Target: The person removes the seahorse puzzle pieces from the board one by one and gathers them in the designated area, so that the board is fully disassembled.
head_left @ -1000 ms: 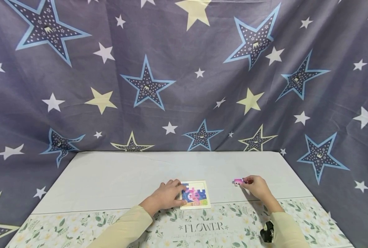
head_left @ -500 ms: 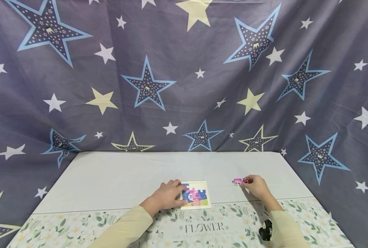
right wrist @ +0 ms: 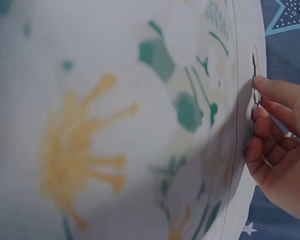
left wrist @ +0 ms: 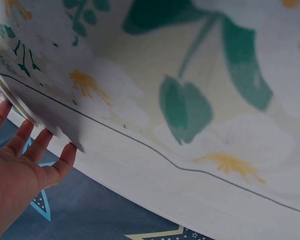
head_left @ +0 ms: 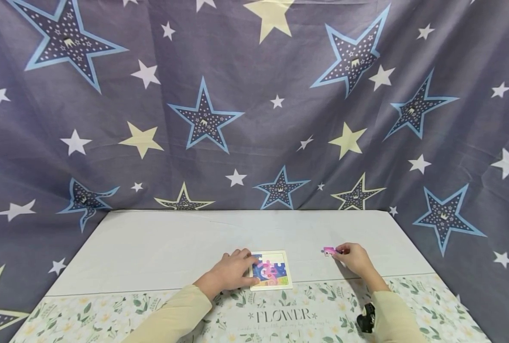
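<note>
In the head view my left hand [head_left: 233, 270] lies at the left edge of a small framed jigsaw puzzle [head_left: 290, 271], thumb and fingertips over its rim. The puzzle shows a pink figure on blue, with a pale gap at the top right; its left edge is partly hidden by the hand. The left wrist view has the fingers [left wrist: 65, 160] spread and loosely bent along the frame's edge. To the right, my right hand [head_left: 355, 259] pinches a pink puzzle piece [head_left: 329, 251] between thumb and fingers, close over the table. The right wrist view catches that piece [right wrist: 255, 55] edge-on.
The white table top [head_left: 186, 243] reaches back to a dark star-printed curtain [head_left: 237, 95]. A flower-patterned strip with "FLOWER" lettering [head_left: 282, 314] covers the front. A black wrist camera [head_left: 366, 318] sits at the right sleeve.
</note>
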Available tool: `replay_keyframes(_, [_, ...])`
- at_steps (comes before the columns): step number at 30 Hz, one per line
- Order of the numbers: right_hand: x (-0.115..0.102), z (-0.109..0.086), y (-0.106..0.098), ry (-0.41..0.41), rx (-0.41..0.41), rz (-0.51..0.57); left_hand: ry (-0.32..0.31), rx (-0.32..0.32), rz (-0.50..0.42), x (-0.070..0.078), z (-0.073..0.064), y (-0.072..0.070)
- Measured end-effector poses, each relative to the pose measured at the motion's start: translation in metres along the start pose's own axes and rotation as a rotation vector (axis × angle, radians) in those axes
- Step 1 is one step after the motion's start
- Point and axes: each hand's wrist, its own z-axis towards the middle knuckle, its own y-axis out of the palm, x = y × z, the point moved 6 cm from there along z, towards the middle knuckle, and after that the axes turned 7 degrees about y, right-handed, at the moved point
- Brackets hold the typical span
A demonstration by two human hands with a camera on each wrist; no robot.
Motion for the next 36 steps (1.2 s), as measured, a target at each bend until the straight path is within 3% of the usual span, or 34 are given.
replay_keyframes(36, [-0.0005, -0.0001, 0.0038, 0.029, -0.006, 0.014, -0.021, -0.024, 0.003, -0.0025, 0.0018, 0.0037])
